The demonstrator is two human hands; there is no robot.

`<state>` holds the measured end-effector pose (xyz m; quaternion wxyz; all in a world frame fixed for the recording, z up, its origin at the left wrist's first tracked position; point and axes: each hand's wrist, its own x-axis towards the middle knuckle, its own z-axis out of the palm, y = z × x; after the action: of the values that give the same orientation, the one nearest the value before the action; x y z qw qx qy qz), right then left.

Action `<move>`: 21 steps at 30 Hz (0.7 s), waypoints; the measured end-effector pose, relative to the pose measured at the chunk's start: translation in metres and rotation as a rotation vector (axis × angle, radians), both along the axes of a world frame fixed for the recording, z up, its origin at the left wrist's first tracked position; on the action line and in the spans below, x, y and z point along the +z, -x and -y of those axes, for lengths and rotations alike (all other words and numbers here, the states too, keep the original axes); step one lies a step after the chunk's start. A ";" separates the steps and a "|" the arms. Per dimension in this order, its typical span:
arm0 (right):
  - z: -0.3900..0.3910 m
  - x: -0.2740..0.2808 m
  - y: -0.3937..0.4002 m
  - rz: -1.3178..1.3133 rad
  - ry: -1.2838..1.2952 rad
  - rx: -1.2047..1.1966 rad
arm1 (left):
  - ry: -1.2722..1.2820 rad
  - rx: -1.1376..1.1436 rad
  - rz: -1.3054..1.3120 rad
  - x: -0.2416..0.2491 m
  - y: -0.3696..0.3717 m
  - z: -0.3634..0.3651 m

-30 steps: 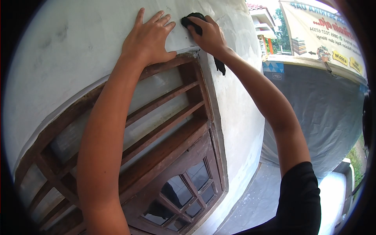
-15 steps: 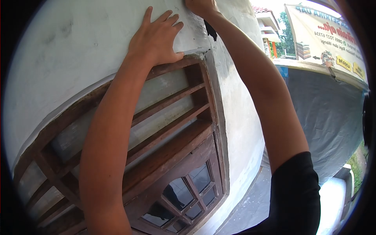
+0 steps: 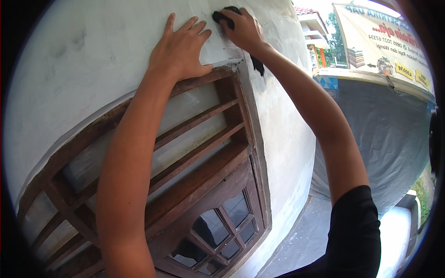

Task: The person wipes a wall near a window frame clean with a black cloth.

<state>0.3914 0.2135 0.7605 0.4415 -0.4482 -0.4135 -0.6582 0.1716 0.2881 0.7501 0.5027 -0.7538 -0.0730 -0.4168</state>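
Note:
My right hand (image 3: 246, 31) grips a bunched black cloth (image 3: 223, 18) and presses it on the pale, smudged wall (image 3: 97, 55), above the corner of a brown wooden door frame (image 3: 243, 102). A loose black end of the cloth dangles below my wrist. To its left, my left hand (image 3: 177, 50) lies flat against the wall with fingers spread, holding nothing. Its thumb rests close to the top edge of the frame.
Below my arms are wooden slats (image 3: 204, 116) and a door with glass panes (image 3: 211, 227). On the right hangs a grey tarp (image 3: 380, 143) under a printed banner (image 3: 384, 41). A grey floor (image 3: 296, 236) shows at the bottom.
My right hand has come down the wall, so the cloth in it now shows, and its dangling end sits lower. My left hand has stayed nearly in place.

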 end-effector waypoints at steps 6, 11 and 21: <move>-0.004 0.097 0.021 -0.172 0.063 0.040 | -0.014 -0.002 0.006 -0.001 0.000 -0.002; -0.012 0.095 0.006 -0.110 0.036 0.104 | -0.012 0.000 0.004 0.000 0.000 -0.002; 0.003 -0.019 -0.017 0.017 0.060 0.057 | 0.017 -0.003 -0.005 0.000 0.001 0.001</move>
<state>0.4082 0.2109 0.7419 0.4429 -0.4435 -0.4495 -0.6365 0.1706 0.2867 0.7504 0.4957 -0.7592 -0.0744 -0.4151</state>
